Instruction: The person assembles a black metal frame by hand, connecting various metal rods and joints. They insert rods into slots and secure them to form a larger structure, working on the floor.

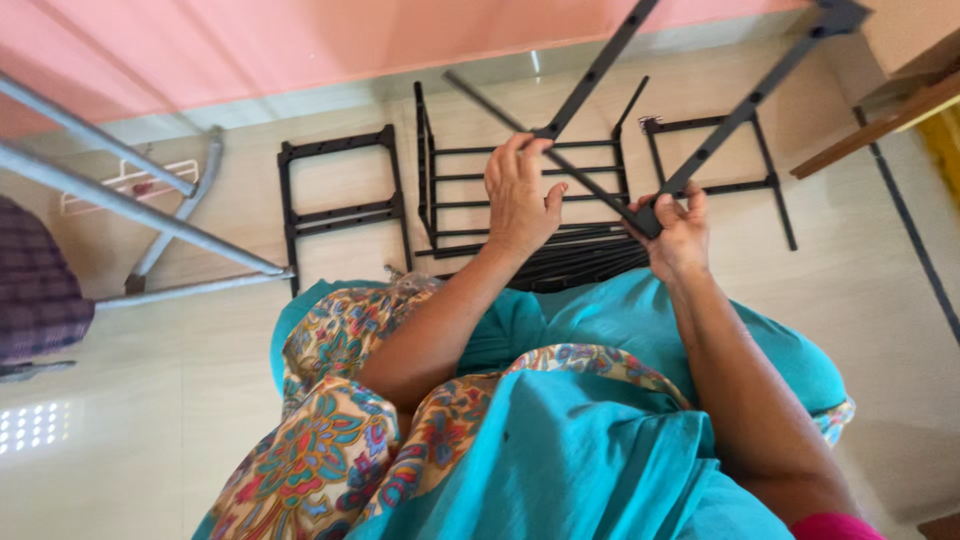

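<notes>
Black slotted metal bars (745, 105) gripped by both hands.

No packages, labels, signs or screens show anywhere on the floor or by the far wall

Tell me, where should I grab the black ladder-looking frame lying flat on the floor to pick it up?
Grab the frame by its long side bars, one in each hand, reaching down from above. It lies flat and apart from the other pieces, and the side bars are bare and straight.
</notes>
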